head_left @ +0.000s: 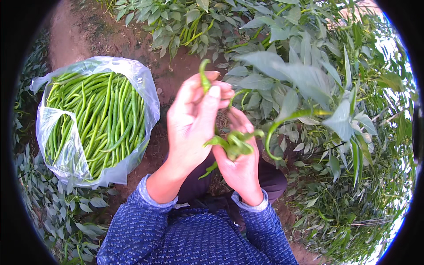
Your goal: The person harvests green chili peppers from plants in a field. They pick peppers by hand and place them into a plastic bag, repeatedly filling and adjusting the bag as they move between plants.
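My left hand (195,122) is raised in the middle of the view, with a small curled green chili pepper (204,78) pinched between thumb and fingers. Just right of it and a little lower, my right hand (240,159) is closed around several twisted green peppers (237,144), which look blurred. Parts of the fingers of my right hand are hidden behind the peppers. A long curved green pepper (275,131) hangs from the plant beside my right hand. At the left, a clear plastic bag (150,89) stands open, filled with long green peppers (99,122).
Leafy pepper plants (255,79) crowd the top and right, their leaves close to my right hand. More fruit (195,31) hangs at the top. Low plants (59,205) grow at the lower left. Bare brown soil (116,39) runs between the rows.
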Motion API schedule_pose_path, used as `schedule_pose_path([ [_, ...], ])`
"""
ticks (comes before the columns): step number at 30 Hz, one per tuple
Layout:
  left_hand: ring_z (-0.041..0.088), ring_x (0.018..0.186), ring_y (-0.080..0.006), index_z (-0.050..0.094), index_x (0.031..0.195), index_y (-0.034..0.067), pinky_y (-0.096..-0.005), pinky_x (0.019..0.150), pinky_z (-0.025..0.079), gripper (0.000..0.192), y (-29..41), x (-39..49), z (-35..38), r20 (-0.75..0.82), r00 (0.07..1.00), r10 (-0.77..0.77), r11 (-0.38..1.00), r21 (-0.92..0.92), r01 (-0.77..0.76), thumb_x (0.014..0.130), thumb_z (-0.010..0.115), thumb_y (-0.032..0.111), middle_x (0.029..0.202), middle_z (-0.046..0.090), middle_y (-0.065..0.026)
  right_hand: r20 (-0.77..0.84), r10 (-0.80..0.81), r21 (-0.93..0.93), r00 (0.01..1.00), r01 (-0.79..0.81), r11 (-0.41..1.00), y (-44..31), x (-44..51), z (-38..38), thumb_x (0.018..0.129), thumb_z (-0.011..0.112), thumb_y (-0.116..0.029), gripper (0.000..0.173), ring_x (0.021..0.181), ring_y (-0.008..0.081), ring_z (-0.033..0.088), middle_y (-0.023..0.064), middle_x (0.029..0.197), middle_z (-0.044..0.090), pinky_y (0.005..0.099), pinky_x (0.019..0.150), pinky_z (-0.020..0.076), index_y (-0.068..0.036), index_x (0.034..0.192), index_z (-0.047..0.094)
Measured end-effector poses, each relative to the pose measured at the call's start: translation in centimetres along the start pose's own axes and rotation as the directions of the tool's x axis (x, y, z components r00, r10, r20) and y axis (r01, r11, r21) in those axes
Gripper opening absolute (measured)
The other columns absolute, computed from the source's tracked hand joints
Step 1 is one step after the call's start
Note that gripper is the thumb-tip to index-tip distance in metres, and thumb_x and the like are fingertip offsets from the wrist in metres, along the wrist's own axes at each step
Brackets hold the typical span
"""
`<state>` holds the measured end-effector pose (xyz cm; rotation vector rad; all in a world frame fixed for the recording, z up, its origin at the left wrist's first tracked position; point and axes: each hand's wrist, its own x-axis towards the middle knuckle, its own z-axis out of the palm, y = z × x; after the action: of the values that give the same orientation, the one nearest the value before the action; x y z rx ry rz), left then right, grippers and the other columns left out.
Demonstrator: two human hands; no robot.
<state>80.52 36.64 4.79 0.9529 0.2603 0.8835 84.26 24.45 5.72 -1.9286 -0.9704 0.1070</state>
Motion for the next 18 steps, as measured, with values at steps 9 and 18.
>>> schedule_pose_path([
  [9,0.054,0.131,-0.0237,0.039,0.150,-0.003,-0.0372,0.114,0.041,0.048,0.7,4.6,-3.2,-0.527,0.798,0.292,0.955,0.206,-0.213,0.107,0.054,0.010,0.141,0.057,-0.0173,0.117,0.104,0.145,0.988,-0.120,0.982,2.9,16.7,6.2,0.088,0.069,-0.015,0.035,0.081,0.0343,0.072,0.0221,0.093,0.070,0.0430,0.075,0.0565,0.004,0.112,0.053],
  [18,0.067,0.099,-0.0156,0.061,0.124,-0.007,-0.0298,0.091,0.054,0.025,-4.3,2.5,-2.1,-0.101,0.995,-0.004,0.984,0.176,0.022,0.104,0.061,0.008,0.115,0.067,-0.0129,-0.198,0.162,-0.295,0.967,-0.217,0.930,12.8,36.1,-4.2,0.084,0.076,-0.011,0.062,0.066,0.0172,0.067,0.0152,0.095,0.067,0.0314,0.061,0.0593,0.009,0.130,0.040],
])
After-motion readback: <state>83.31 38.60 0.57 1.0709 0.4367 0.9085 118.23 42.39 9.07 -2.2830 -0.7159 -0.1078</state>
